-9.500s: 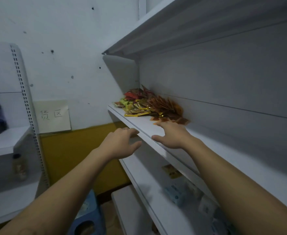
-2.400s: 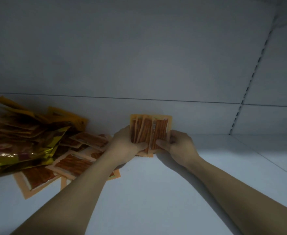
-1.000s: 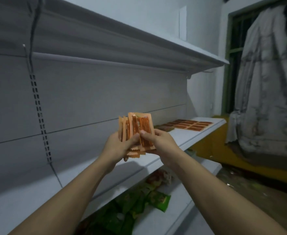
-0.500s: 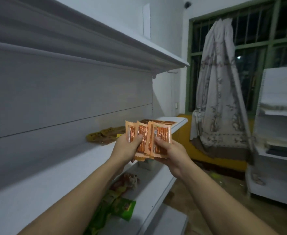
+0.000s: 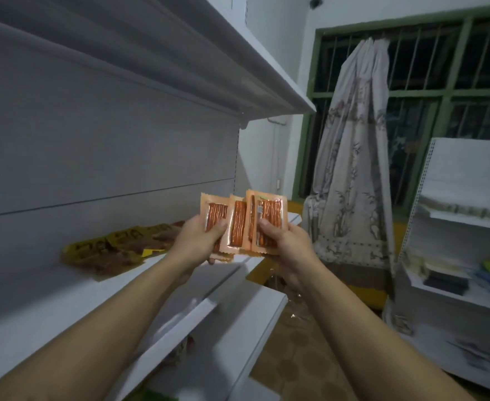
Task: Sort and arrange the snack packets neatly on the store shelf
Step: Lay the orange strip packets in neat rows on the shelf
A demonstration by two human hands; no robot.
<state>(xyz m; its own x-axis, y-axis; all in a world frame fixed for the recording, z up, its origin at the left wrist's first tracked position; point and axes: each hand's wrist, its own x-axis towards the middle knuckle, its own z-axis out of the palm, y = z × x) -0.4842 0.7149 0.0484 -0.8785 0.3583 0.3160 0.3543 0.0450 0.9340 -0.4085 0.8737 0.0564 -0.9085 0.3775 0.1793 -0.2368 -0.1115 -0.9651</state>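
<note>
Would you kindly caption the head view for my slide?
Left hand and right hand fan orange snack packets beside the white shelf.

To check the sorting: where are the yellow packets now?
In the head view, the yellow packets lie piled on the white shelf, left of the left hand holding orange packets.

The left hand (image 5: pixel 198 241) and the right hand (image 5: pixel 284 244) hold a fan of orange snack packets (image 5: pixel 242 221) upright above the white shelf (image 5: pixel 64 302); yellow packets (image 5: pixel 113 247) lie on it near the back panel.
</note>
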